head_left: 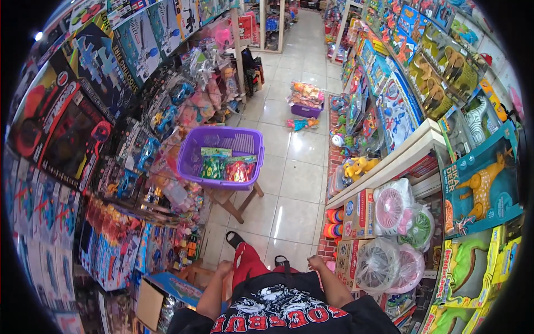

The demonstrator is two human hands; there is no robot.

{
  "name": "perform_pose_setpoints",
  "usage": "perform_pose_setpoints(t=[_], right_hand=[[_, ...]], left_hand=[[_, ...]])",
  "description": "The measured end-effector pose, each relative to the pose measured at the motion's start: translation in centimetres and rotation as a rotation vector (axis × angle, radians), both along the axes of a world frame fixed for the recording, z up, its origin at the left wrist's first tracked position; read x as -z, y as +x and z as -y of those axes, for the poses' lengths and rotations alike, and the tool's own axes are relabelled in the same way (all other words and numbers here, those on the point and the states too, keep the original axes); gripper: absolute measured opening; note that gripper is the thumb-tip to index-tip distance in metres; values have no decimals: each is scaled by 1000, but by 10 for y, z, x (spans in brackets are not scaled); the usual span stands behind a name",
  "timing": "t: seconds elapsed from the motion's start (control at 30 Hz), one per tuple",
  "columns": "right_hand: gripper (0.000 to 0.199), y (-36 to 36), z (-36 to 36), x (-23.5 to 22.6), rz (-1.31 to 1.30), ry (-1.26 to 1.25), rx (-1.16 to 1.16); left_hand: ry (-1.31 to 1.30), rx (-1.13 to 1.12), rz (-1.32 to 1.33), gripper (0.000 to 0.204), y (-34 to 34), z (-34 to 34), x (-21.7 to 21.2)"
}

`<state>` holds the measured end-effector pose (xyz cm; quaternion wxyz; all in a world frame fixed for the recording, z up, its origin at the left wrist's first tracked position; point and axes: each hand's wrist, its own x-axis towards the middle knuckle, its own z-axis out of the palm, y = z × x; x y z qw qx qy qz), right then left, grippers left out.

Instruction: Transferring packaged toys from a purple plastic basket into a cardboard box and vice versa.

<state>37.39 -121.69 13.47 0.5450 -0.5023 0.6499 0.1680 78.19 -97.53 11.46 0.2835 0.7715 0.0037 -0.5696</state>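
Fig.: toy-shop aisle seen from above, w/ both hands low in view. The left hand (224,269) sits by the left thigh, just above a blue flat box (179,286) that leans at the foot of the left shelving; we cannot tell whether it grips anything, fingers being hidden. The right hand (316,261) rests by the right hip, curled loosely, nothing in it that we can see, near the stacked cartons (359,214) w/ orange-and-white fronts on the lower right shelf.

Outward, right side: round pink and green fans in clear bags (396,211) sit beside those cartons; further right, green and yellow dinosaur boxes (467,267) and a teal window box holding an orange giraffe-like figure (484,178). Above the white shelf edge (389,164) run rows of blue and olive boxes. A yellow plush toy (359,166) lies at floor level by the brick-patterned base.

Left side: blue boxes in a row (111,245) low down, hanging blister packs mid-height, lg. black-and-red boxes (61,128) up top.

Centre: a purple plastic basket (221,157) rests on a wooden stool (233,200), w/ green and red packets (225,167) inside. Well beyond, a second purple tub (306,100) heaped w/ orange packs stands on the tiled floor (295,178).
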Motion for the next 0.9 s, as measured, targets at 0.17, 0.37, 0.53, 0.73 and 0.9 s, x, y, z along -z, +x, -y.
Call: perform_pose_setpoints(t=[0.17, 0.37, 0.53, 0.73, 0.9], right_hand=[[45, -43, -25, -2, -72, 46, -266], [44, -54, -29, 18, -90, 108, -475], [36, -43, -13, 64, -91, 83, -729], [37, 39, -17, 4, -95, 2, -826], [30, 99, -47, -23, 52, -157, -823]], left_hand=[[-7, 374, 321, 33, -94, -35, -44], [52, 50, 436, 45, -160, -110, -57], [193, 73, 287, 56, -191, -155, -58], [84, 254, 490, 46, -232, -179, -36], [-796, -244, 167, 31, -232, -158, -84]])
